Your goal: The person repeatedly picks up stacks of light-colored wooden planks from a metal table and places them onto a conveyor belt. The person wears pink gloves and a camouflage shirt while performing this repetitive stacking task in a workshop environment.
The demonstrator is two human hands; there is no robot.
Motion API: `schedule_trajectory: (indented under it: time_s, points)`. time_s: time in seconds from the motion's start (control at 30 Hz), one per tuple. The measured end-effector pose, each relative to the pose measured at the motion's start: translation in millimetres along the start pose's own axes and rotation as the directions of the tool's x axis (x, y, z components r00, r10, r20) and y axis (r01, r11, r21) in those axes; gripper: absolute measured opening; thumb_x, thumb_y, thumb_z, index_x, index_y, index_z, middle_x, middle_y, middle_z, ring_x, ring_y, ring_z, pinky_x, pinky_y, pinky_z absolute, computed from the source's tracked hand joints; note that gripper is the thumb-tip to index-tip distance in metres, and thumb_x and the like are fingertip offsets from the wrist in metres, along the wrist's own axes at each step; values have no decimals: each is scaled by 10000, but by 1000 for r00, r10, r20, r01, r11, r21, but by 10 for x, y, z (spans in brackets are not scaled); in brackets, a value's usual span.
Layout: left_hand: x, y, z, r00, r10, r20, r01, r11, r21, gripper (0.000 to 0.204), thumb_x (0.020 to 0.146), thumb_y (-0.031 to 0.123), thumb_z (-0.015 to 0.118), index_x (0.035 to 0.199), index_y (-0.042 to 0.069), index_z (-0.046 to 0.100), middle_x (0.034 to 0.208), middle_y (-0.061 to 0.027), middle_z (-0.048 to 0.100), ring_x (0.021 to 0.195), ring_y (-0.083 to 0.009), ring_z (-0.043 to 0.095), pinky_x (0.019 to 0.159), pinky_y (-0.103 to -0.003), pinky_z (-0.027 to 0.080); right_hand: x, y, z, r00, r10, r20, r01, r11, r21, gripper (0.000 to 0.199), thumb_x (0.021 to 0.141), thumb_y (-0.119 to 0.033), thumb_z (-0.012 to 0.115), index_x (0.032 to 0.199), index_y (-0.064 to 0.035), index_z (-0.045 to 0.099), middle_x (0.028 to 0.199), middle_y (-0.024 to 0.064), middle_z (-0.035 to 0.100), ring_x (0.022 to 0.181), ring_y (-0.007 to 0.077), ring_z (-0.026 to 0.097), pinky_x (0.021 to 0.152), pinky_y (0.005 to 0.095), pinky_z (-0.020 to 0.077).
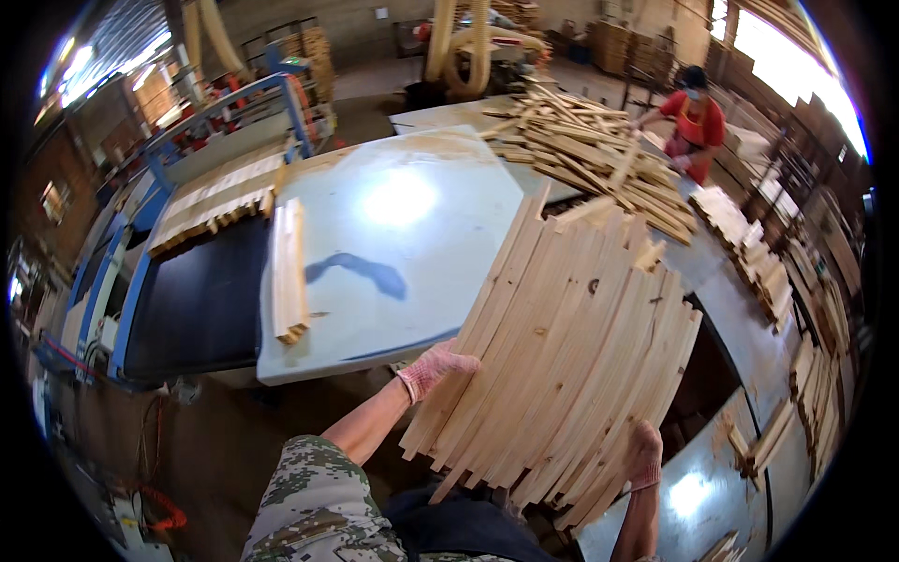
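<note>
My left hand (436, 367), pink knit glove, grips near-left edge of fanned armful of long pale wood slats (571, 347); right hand (644, 454) clasps lower right end; bundle over light grey table (393, 234) edge; loose fan likely slips, outer slats spilling.

Daylight poured in from the upper right and upper left, blown out to white there. A bright glare patch sat on the pale table (393, 244) near its far edge, another lower right. The floor lay dim. Fisheye bending curved straight edges toward a black rim; distant parts looked soft.
</note>
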State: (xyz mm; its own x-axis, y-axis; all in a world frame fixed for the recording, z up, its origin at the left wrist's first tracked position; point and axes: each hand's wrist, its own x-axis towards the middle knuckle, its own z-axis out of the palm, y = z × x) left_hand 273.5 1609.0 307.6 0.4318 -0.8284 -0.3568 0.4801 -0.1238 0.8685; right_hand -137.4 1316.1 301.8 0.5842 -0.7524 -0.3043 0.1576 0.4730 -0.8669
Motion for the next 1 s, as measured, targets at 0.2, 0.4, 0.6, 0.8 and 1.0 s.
schedule_trajectory:
  time_s: [0.2, 0.4, 0.6, 0.8, 1.0]
  points:
    - [-644, 419, -1595, 979, -63, -192, 16, 971, -240, 728, 871, 367, 890, 1453, 15, 630, 1319, -131, 732, 1135, -255, 734, 975, -440, 615, 1445, 563, 1490, 902, 261, 344, -221, 963, -152, 429, 900, -195, 751, 1243, 56, 688, 1095, 94, 761, 945, 256, 755, 904, 380, 625]
    - [-616, 522, -2300, 849, -102, -518, 34, 990, -138, 764, 960, 510, 785, 1502, 3, 603, 1467, -152, 660, 1319, -258, 641, 1133, -410, 502, 2429, 596, 3002, 871, 356, 339, -199, 886, -419, 373, 928, -28, 705, 1285, 72, 665, 1126, 165, 771, 1002, 281, 773, 960, 432, 650]
    - [-295, 987, -2568, 734, -84, -674, 47, 996, -72, 917, 985, 588, 728, 1642, 19, 434, 1681, -173, 462, 1517, -299, 455, 1247, -429, 354, 3043, 568, 3809, 827, 439, 353, -247, 846, -473, 332, 958, -23, 710, 1274, 69, 660, 1133, 184, 771, 1026, 279, 771, 959, 444, 654]
    - [273, 1784, -3030, 606, -25, -795, 454, 832, 320, 897, 997, 540, 717, 1629, -20, 414, 1622, -248, 511, 1486, -383, 510, 1222, -456, 414, 4024, 863, 4317, 846, 379, 375, -207, 881, -425, 257, 1002, -31, 675, 1222, 102, 671, 1133, 182, 767, 1055, 266, 763, 1013, 405, 633]
    - [27, 1987, -3214, 446, 566, -694, 622, 362, 695, 881, 946, 547, 754, 1567, -24, 500, 1616, -292, 487, 1468, -410, 513, 1211, -483, 427, 4294, 851, 4864, 778, 474, 414, -295, 856, -425, 478, 949, -6, 753, 1361, 69, 522, 1188, 179, 738, 1091, 270, 751, 1013, 405, 641]
